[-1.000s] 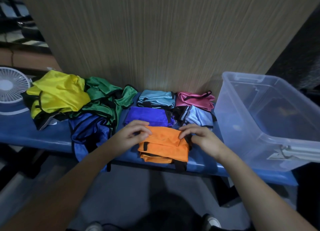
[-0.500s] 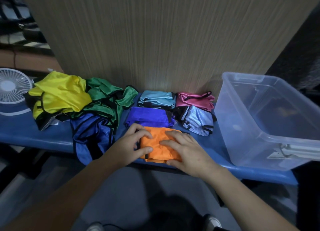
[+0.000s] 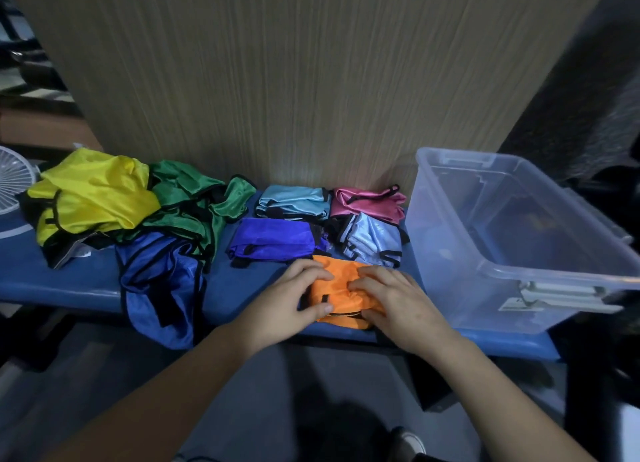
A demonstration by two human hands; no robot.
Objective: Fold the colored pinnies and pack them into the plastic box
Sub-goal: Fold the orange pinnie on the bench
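Observation:
A folded orange pinny (image 3: 337,290) lies at the front edge of the blue bench (image 3: 69,281). My left hand (image 3: 287,300) grips its left side, thumb curled under the front fold. My right hand (image 3: 394,297) grips its right side, fingers curled over the top. Behind it lie folded pinnies: purple (image 3: 273,241), light blue (image 3: 294,202), pink (image 3: 367,202) and pale blue (image 3: 374,238). Unfolded yellow (image 3: 93,191), green (image 3: 187,205) and royal blue (image 3: 159,281) pinnies are heaped at the left. The clear plastic box (image 3: 512,271) stands at the right, with no pinnies visible inside.
A wood-grain panel (image 3: 294,80) rises directly behind the bench. A white fan (image 3: 14,177) sits at the far left edge. The royal blue pinny hangs over the bench's front edge. A shoe (image 3: 408,444) shows on the floor below.
The orange pinny has been folded smaller and has shifted right. Both hands have closed in on its two sides, the right hand now curled over its right end.

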